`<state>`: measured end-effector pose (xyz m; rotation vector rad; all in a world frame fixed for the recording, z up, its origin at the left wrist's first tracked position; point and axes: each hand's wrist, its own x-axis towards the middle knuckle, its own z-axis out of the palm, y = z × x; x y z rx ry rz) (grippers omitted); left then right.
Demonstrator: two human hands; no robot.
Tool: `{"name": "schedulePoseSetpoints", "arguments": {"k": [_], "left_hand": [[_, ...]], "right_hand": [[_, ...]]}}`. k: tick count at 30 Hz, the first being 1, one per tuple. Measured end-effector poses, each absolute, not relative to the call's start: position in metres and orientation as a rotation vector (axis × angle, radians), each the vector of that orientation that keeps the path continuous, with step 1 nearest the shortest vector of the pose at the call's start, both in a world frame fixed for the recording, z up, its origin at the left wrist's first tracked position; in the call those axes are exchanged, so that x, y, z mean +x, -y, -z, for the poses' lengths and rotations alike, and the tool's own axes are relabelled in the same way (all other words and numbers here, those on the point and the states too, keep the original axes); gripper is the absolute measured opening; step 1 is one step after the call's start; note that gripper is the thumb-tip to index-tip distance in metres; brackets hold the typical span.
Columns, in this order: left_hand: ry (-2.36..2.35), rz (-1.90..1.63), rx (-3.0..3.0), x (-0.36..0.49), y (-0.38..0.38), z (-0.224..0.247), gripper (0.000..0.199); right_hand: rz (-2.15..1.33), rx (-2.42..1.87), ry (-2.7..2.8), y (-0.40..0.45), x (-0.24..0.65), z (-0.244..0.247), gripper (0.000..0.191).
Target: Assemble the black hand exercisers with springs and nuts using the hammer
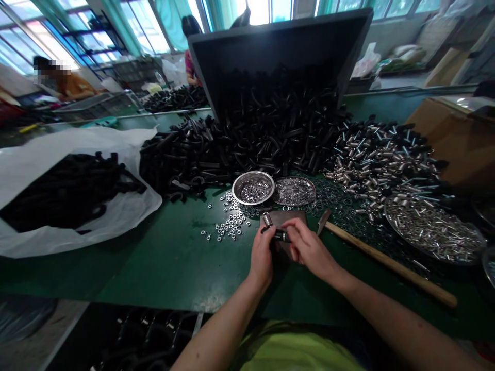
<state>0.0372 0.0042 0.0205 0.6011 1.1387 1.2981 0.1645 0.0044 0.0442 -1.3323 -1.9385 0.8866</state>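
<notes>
Above a flat metal block [288, 221], my left hand [263, 252] is closed around a short black cylindrical part [279, 235]. A ribbed silver spring-like piece [266, 219] sticks up at the left end of this part, by my left thumb. My right hand [307, 246] has its fingers curled at the right end of the same part, gripping it there. The fingertips are partly hidden. Beyond my hands stand a metal bowl of small silver pins [253, 189] and a shallow dish of small metal pieces [294, 191]. Small metal rings [232, 222] lie to the left.
A hammer [386, 260] lies right of my hands. Black curved parts [266, 134] spill from a tipped bin [282, 56]. A white sack [147, 203] of black parts lies left. At right are springs with bolts [379, 159] and a pin-filled tray [436, 232]. Two people are across.
</notes>
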Motion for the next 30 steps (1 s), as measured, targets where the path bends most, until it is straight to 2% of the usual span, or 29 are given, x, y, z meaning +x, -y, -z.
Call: {"name": "schedulePoseSetpoints", "arguments": {"k": [5,8,10,12,15,17,18,21,22,26,30], "left_hand": [[-1.128,-1.348,0.824,0.033,-0.005,-0.025,0.021],[-1.278,-1.305,0.943,0.033,-0.004,-0.025,0.024],[-1.459,-1.340,1.058,0.033,-0.003,-0.025,0.035],[-1.579,-1.323,1.174,0.030,-0.003,-0.023,0.052],[-1.603,-1.148,1.300,0.021,-0.008,-0.018,0.058],[-1.614,-1.039,1.432,0.013,-0.013,-0.013,0.054],[-1.623,-0.988,1.529,0.010,-0.015,-0.010,0.052],[-1.638,-0.817,1.883,0.007,-0.020,-0.003,0.051],[-1.634,-0.753,1.997,0.008,-0.021,-0.002,0.050],[-1.632,-0.547,2.249,0.011,-0.019,0.000,0.054],[-1.620,-0.524,2.280,0.009,-0.017,0.004,0.065]], "right_hand": [[-0.913,-1.275,1.795,-0.005,0.162,-0.045,0.025],[-1.412,-1.207,1.295,-0.007,0.151,-0.041,0.023],[-1.676,-1.130,0.886,-0.008,0.143,-0.036,0.025],[-1.786,-1.091,0.695,-0.011,0.140,-0.029,0.025],[-1.900,-1.189,0.989,-0.026,0.150,-0.022,0.025],[-1.756,-1.322,1.449,-0.049,0.160,-0.022,0.026],[-1.549,-1.396,1.701,-0.064,0.163,-0.024,0.027],[-0.636,-1.510,2.217,-0.119,0.157,-0.033,0.023],[-0.505,-1.500,2.287,-0.137,0.148,-0.036,0.021],[-0.388,-1.468,2.477,-0.194,0.102,-0.034,0.021],[-0.334,-1.481,2.589,-0.216,0.073,-0.020,0.027]]}}
